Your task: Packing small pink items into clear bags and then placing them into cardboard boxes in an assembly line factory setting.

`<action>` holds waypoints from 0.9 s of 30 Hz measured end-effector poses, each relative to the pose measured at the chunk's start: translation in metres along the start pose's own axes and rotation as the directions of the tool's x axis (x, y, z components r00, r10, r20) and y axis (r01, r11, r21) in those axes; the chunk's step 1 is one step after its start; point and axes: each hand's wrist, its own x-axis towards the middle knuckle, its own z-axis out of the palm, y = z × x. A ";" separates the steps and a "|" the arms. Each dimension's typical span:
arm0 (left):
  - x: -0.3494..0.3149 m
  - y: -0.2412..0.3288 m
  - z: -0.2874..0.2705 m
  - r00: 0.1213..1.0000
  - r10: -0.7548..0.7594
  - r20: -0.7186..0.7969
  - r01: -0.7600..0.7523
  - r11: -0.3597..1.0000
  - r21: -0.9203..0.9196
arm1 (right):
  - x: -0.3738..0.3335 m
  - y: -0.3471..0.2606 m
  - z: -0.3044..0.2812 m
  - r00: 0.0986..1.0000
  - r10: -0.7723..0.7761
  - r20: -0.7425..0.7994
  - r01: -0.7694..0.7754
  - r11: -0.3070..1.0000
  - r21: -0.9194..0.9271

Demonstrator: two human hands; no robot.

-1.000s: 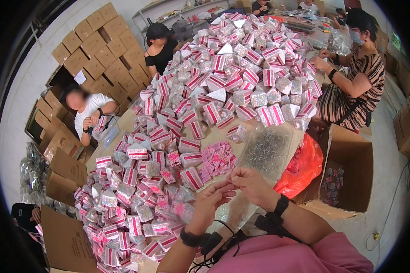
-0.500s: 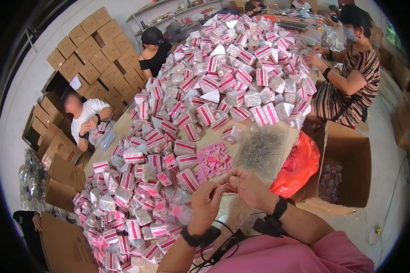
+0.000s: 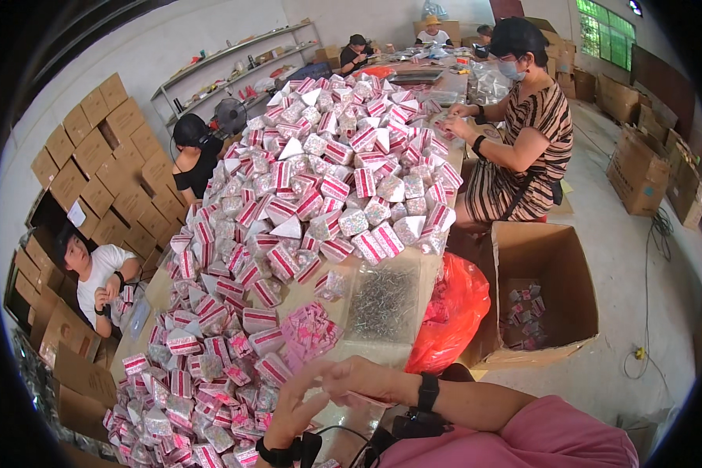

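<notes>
My right hand (image 3: 366, 378) is closed at the near edge of the worktable, with a thin, clear piece with a pinkish edge under its fingers; what exactly it is cannot be made out. Beside it, my left hand (image 3: 292, 409) is curved, thumb apart from the fingers, its fingertips meeting the right hand. Just beyond lies a heap of small pink cards (image 3: 308, 335). A shallow clear tray (image 3: 349, 334) holds many small metal pieces (image 3: 384, 303). A great pile of clear packets with pink-and-white bands (image 3: 335, 187) covers the table to the left and beyond.
A red plastic bag (image 3: 454, 316) hangs at the table's right edge. Beside it stands an open cardboard box (image 3: 542, 357) with several packets inside. A person in a striped dress (image 3: 534, 148) works at right, another in white (image 3: 101, 273) at left. Stacked cartons (image 3: 105, 168) line the left wall.
The view has swung, so the table and people sit further left and lower. My hands have come lower in the picture, and the left thumb and fingers are now spread apart.
</notes>
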 end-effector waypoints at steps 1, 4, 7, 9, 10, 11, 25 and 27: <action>-0.001 0.000 -0.001 1.000 0.007 -0.002 -0.007 0.999 0.032 | -0.002 -0.001 0.001 1.000 0.011 -0.003 -0.011 1.000 0.016; -0.006 -0.002 -0.004 0.999 0.028 -0.020 -0.025 0.991 0.132 | -0.007 -0.008 0.001 0.998 0.060 0.030 -0.061 0.998 0.030; -0.017 -0.004 -0.005 0.995 0.042 -0.085 -0.022 0.973 0.231 | -0.003 0.001 -0.001 0.996 0.070 0.047 -0.070 0.998 -0.006; -0.027 -0.009 -0.008 0.988 0.026 -0.154 0.020 0.958 0.287 | -0.002 0.001 -0.001 0.995 0.069 0.069 -0.069 0.998 -0.006; -0.029 -0.011 -0.009 0.986 0.019 -0.166 0.043 0.930 0.364 | -0.001 0.001 -0.001 0.994 0.072 0.087 -0.072 0.997 -0.003; -0.028 -0.013 -0.006 0.984 0.011 -0.180 0.070 0.896 0.439 | -0.002 0.000 -0.002 0.991 0.109 0.077 -0.107 0.994 -0.033; -0.014 -0.021 0.010 0.908 -0.396 -0.134 0.395 0.918 -0.032 | -0.010 0.007 0.008 0.986 -0.129 -0.107 0.014 0.698 -0.716; -0.012 -0.024 0.011 0.890 -0.441 -0.114 0.424 0.894 -0.144 | -0.014 0.011 0.009 0.953 -0.298 -0.056 0.114 0.522 -0.845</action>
